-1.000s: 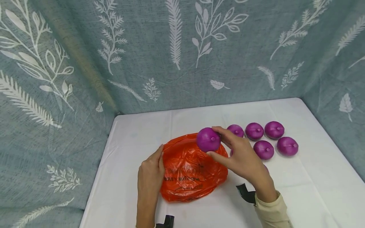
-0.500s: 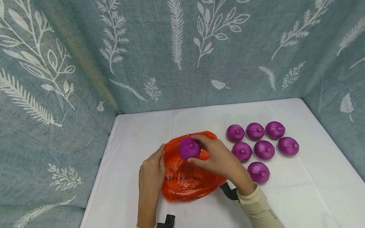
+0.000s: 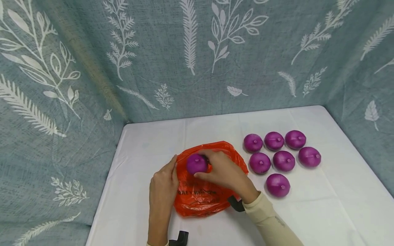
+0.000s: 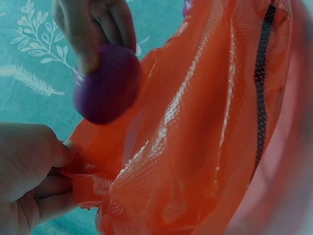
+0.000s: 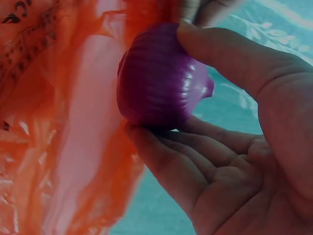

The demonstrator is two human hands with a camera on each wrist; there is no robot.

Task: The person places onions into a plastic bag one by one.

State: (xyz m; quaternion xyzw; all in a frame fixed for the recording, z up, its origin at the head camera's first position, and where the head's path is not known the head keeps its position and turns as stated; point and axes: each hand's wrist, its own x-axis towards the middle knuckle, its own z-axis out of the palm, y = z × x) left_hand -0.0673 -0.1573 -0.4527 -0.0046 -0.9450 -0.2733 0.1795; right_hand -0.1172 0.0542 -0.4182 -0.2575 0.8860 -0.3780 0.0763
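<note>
My right hand (image 3: 223,172) holds a purple toy onion (image 3: 197,164) between thumb and fingers, over the mouth of a red plastic bag (image 3: 212,201). In the right wrist view the onion (image 5: 159,78) shows ridged sides and a pointed tip, with the thumb above and the fingers below. My left hand (image 3: 163,186) pinches the left edge of the bag's rim. The left wrist view has that left hand (image 4: 29,171) gripping the bag's edge (image 4: 88,186), with the held onion (image 4: 108,85) just above the rim. What lies inside the bag is hidden.
Several more purple onions (image 3: 260,163) lie on the white table (image 3: 147,153) to the right of the bag, with one (image 3: 278,185) nearer the front. A blue-green leaf-patterned cloth (image 3: 172,61) hangs behind the table and along both sides.
My right hand has carried the onion left and slightly down, from the bag's right side to over its opening. The left hand keeps its hold on the rim.
</note>
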